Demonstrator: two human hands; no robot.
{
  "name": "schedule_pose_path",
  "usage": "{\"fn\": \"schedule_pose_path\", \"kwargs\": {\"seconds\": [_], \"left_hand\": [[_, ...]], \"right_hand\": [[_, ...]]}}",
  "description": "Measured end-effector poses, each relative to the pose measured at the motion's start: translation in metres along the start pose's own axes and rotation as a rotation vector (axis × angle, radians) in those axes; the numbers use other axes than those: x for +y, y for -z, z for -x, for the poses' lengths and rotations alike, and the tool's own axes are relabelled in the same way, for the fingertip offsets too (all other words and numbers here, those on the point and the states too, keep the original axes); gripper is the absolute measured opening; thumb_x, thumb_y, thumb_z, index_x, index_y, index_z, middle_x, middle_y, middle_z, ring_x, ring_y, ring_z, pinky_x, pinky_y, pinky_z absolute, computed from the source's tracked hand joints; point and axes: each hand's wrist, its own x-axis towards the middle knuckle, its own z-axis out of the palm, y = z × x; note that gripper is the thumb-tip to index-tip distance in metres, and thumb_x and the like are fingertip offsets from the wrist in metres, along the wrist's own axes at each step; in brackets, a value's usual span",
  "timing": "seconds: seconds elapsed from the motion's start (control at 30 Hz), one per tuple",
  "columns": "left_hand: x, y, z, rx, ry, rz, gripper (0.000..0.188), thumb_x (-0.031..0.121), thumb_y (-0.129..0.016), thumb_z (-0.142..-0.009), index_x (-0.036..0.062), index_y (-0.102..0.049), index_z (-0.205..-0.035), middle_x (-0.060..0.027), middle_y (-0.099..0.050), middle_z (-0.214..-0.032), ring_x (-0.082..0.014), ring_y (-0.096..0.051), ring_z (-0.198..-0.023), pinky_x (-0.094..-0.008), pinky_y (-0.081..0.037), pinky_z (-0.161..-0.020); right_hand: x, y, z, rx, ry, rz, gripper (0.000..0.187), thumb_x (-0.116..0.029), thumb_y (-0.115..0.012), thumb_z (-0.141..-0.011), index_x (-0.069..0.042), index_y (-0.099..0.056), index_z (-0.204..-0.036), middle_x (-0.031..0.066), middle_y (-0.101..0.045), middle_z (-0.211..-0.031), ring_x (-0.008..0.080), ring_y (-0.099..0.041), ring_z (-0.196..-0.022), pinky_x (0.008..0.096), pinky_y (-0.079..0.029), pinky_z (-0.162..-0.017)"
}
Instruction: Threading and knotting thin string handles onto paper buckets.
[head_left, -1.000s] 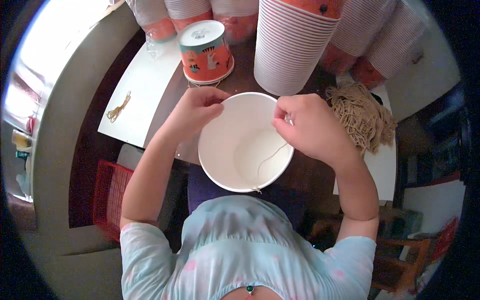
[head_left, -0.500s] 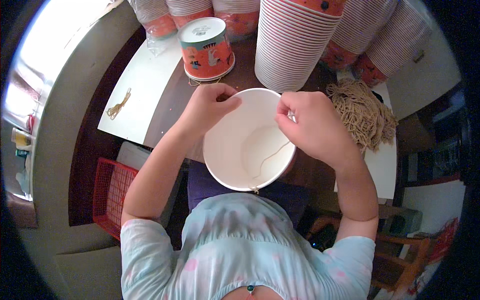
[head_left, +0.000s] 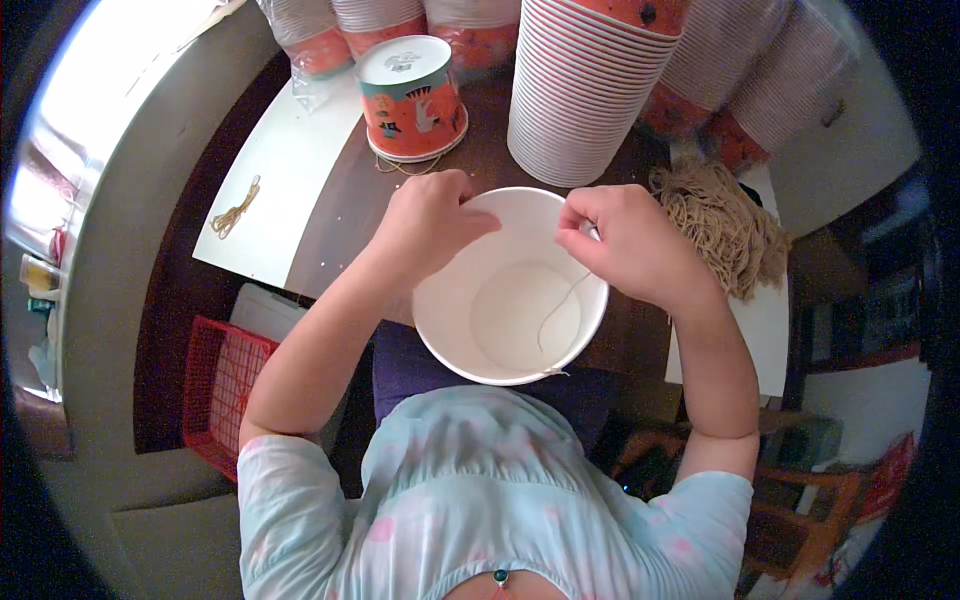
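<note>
A white-lined paper bucket (head_left: 445, 315) is tilted with its mouth toward me, close to my lap. My left hand (head_left: 425, 225) holds its far left rim, thumb inside and fingers curled over the outside. At the far right rim, my right hand (head_left: 630, 240) is closed in a pinch on a thin beige string (head_left: 543, 330); its fingertips are partly hidden. The string dangles inside the bucket. On the near rim sits a small knotted string end (head_left: 555, 372).
An orange printed bucket (head_left: 415, 110) stands upside down beyond my left hand. Behind rises a tall stack of nested buckets (head_left: 590, 95). Tangled beige strings (head_left: 725, 225) lie at right, a small string bundle (head_left: 235, 210) at left. A red basket (head_left: 215, 390) sits lower left.
The bucket has turned, so the knot on its near rim has shifted right. It has also tipped, showing more of its bottom. My left thumb has moved right along the rim.
</note>
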Motion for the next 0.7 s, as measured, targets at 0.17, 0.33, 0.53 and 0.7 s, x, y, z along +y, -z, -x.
{"fn": "schedule_pose_path", "kwargs": {"seconds": [0.17, 0.33, 0.53, 0.7], "left_hand": [[-0.015, 0.006, 0.006, -0.060, -0.006, 0.350, 0.028, 0.024, -0.066, -0.077, -0.0027, -0.065, -0.086, -0.0184, -0.066, -0.079, -0.0278, -0.065, -0.072, -0.0364, -0.051, -0.068], [-0.006, 0.003, 0.009, 0.103, -0.049, 0.118, 0.024, 0.021, -0.060, -0.078, -0.0017, -0.064, -0.083, -0.0207, -0.065, -0.078, -0.0329, -0.065, -0.074, -0.0399, -0.051, -0.069], [0.003, -0.004, 0.005, 0.110, 0.011, -0.209, 0.027, 0.027, -0.064, -0.077, 0.0017, -0.067, -0.089, -0.0201, -0.065, -0.078, -0.0334, -0.065, -0.072, -0.0424, -0.051, -0.067], [0.002, 0.000, 0.011, 0.036, -0.023, -0.130, 0.025, 0.026, -0.061, -0.077, 0.0010, -0.062, -0.076, -0.0195, -0.064, -0.075, -0.0355, -0.063, -0.075, -0.0441, -0.050, -0.070]], "right_hand": [[0.003, 0.002, 0.003, -0.014, -0.031, 0.021, 0.016, -0.013, -0.061, -0.075, 0.002, -0.062, -0.080, 0.0173, -0.062, -0.071, 0.0277, -0.064, -0.068, 0.0349, -0.049, -0.065], [-0.003, 0.002, 0.003, -0.031, -0.018, -0.008, 0.016, -0.013, -0.061, -0.075, 0.002, -0.062, -0.080, 0.0175, -0.062, -0.072, 0.0289, -0.064, -0.069, 0.0361, -0.049, -0.065], [-0.005, 0.000, 0.005, -0.003, 0.006, 0.045, 0.015, -0.012, -0.061, -0.075, 0.002, -0.061, -0.079, 0.0174, -0.062, -0.071, 0.0309, -0.063, -0.069, 0.0371, -0.049, -0.065], [-0.001, 0.001, 0.007, -0.024, -0.008, 0.023, 0.015, -0.013, -0.062, -0.075, 0.002, -0.061, -0.080, 0.0171, -0.062, -0.071, 0.0305, -0.063, -0.069, 0.0374, -0.048, -0.065]]}}
